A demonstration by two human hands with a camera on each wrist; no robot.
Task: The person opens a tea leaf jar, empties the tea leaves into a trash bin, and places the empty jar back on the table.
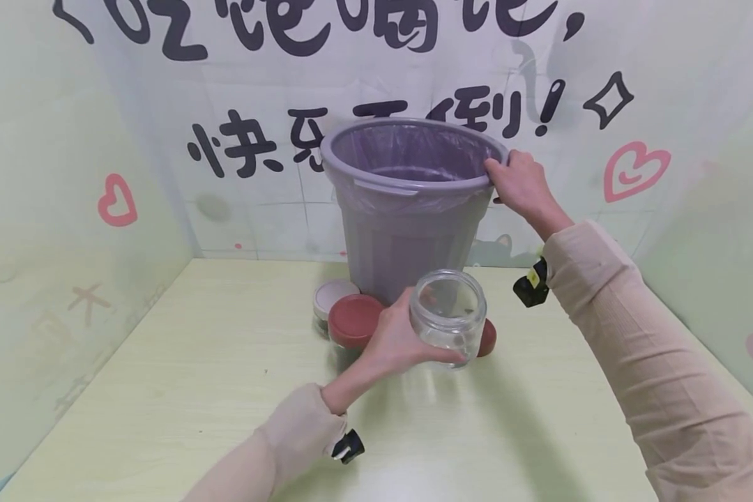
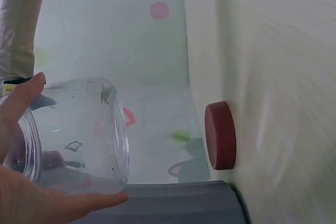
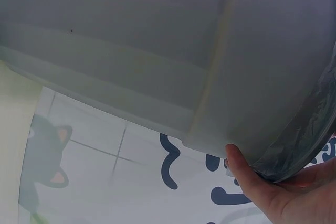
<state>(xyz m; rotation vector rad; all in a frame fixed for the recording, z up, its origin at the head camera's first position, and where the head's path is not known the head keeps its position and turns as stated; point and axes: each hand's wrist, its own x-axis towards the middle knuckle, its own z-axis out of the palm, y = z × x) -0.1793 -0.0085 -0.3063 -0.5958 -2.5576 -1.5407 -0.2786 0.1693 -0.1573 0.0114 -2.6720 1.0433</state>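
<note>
My left hand [image 1: 397, 340] holds an open glass jar [image 1: 450, 328], thumb and fingers spread around its side, in front of the trash can. A few dark specks cling to the clear glass in the left wrist view, where the jar [image 2: 79, 135] shows no lid. Up at the right side of the grey trash can [image 1: 408, 240], my right hand [image 1: 526, 187] grips the rim, over the clear bag that lines it. A red lid [image 1: 488, 339] is on the table just right of the jar; the left wrist view shows the lid [image 2: 220, 136] too.
Left of the jar stand a red-lidded jar [image 1: 353, 322] and a pale-lidded jar [image 1: 334, 298], close against the trash can's base. The pale table [image 1: 238, 390] is enclosed by printed panels [image 1: 257, 223] at the back and both sides.
</note>
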